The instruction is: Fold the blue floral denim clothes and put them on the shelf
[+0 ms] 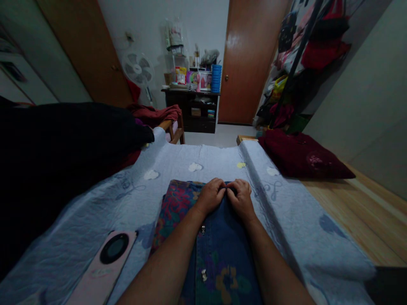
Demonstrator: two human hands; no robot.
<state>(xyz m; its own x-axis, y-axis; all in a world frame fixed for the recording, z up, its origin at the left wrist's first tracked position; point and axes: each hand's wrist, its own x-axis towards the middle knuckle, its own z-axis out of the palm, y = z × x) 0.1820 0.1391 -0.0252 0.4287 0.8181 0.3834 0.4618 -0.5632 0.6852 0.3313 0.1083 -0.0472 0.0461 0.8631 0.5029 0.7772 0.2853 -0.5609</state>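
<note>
A folded blue denim garment [230,250] with a floral print and shiny metal fasteners down its front lies on the bed in front of me. Its left part carries a dense red, pink and green flower pattern. At the far edge of the cloth, my left hand [211,195] pinches the fabric between thumb and fingers. Close beside it, almost touching, my right hand [240,197] grips the same edge with curled fingers. Both forearms stretch over the garment and hide parts of it. To the left rests a pink phone [106,267] with a round black camera ring.
A pale blue quilted sheet [124,207] covers the bed. Dark clothing [70,140] is heaped on the left. On the right, a folded maroon cloth [305,154] lies by a wooden board [346,212]. Beyond stand a fan [138,67], a dark cabinet [190,125] and a door [248,63].
</note>
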